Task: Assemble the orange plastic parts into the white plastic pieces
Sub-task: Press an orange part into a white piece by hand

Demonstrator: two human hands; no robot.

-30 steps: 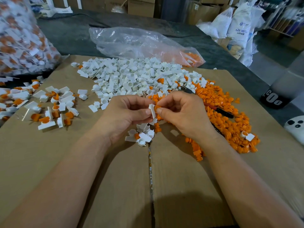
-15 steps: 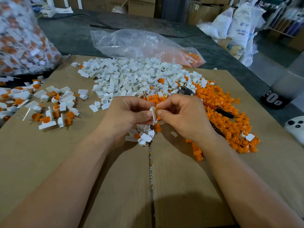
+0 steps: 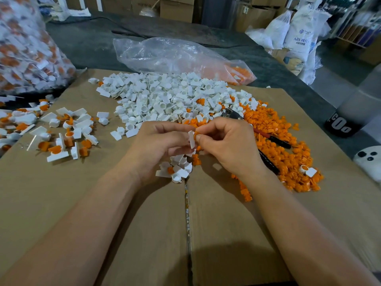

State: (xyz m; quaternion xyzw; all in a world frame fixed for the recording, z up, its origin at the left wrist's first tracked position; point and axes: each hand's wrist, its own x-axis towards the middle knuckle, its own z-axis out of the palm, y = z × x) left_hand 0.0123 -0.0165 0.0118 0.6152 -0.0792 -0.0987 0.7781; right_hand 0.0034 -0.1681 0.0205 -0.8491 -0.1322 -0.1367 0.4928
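Head view, hands: my left hand (image 3: 158,141) pinches one white piece (image 3: 191,139) upright. My right hand (image 3: 226,145) pinches an orange part (image 3: 197,133) against its top. The fingertips of the two hands meet.
Head view, seating: I judge the orange part is at the mouth of the white piece; whether it is pressed home I cannot tell.
Head view, done: a scatter of assembled pairs (image 3: 66,131) lies at the left, and a full bag (image 3: 24,50) stands behind them.
Head view, left to do: the loose white pile (image 3: 171,100) and the orange pile (image 3: 288,145) are both large, so I judge most of the work remains. A small white cluster (image 3: 177,168) sits just under the hands.
Head view, edges: the cardboard sheet (image 3: 103,203) covers the worktop. Its right edge runs near the orange pile, and a red-handled tool (image 3: 274,139) lies among those parts.
Head view, open room: bare cardboard lies near me, on either side of the forearms.
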